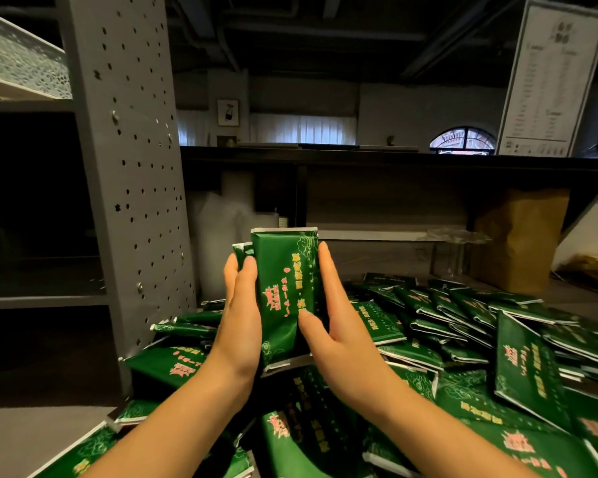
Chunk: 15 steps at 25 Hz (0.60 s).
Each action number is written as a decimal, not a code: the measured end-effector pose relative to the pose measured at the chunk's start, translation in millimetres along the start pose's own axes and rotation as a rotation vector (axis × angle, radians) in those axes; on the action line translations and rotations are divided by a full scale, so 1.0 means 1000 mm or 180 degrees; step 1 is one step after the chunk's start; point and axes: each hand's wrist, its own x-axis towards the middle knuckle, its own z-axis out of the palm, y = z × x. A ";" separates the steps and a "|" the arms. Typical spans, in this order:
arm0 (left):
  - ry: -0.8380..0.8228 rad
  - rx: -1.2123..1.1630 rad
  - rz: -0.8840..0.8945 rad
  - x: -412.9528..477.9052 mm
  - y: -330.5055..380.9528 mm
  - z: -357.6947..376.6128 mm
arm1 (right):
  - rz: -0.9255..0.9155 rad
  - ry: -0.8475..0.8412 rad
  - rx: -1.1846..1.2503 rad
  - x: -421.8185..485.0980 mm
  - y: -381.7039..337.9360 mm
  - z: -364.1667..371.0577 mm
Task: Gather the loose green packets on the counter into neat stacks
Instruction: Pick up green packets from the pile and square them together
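green packets (283,298) with pink lettering and white edges; grey perforated post (132,150); brown bag (522,236).
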 end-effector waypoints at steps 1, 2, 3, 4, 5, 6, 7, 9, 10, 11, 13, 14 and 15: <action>-0.0095 -0.0025 -0.0085 0.000 0.000 0.001 | 0.0038 -0.0028 0.0014 -0.001 0.001 0.001; -0.0170 -0.0024 -0.0095 0.000 0.000 0.001 | 0.0049 -0.0045 0.0045 -0.002 0.001 0.002; -0.0181 0.0022 0.0010 0.000 0.000 0.001 | 0.0039 -0.0058 0.0080 -0.002 0.001 0.002; -0.0168 0.0080 0.0155 0.000 0.000 0.002 | 0.0026 -0.0081 0.0134 -0.002 0.001 0.001; -0.0106 0.0153 0.0287 0.000 -0.001 0.002 | 0.0014 -0.0111 0.0196 -0.002 0.001 0.001; 0.0001 0.0241 0.0419 -0.001 -0.001 0.003 | -0.0007 -0.0148 0.0274 -0.003 0.000 0.001; 0.0107 0.0322 0.0540 0.000 -0.001 0.004 | -0.0029 -0.0183 0.0368 -0.002 0.001 0.000; 0.0249 0.0398 0.0718 0.003 -0.003 0.001 | 0.0001 -0.0273 0.0548 0.002 0.001 -0.004; 0.0282 0.0420 0.0759 0.005 -0.003 -0.001 | 0.0017 -0.0275 0.0561 0.005 0.001 -0.008; 0.0297 0.0472 0.0794 0.006 -0.003 -0.002 | 0.0033 -0.0195 0.0462 0.009 0.004 -0.015; 0.0287 0.0709 0.0922 0.007 -0.003 -0.004 | 0.0112 0.0231 -0.0910 0.017 0.013 -0.036; 0.0273 0.0830 0.0998 0.007 -0.002 -0.004 | 0.0283 0.0313 -0.2067 0.020 0.020 -0.048; 0.0265 0.0930 0.1049 0.008 -0.002 -0.006 | 0.0613 0.0227 -0.3052 0.022 0.027 -0.059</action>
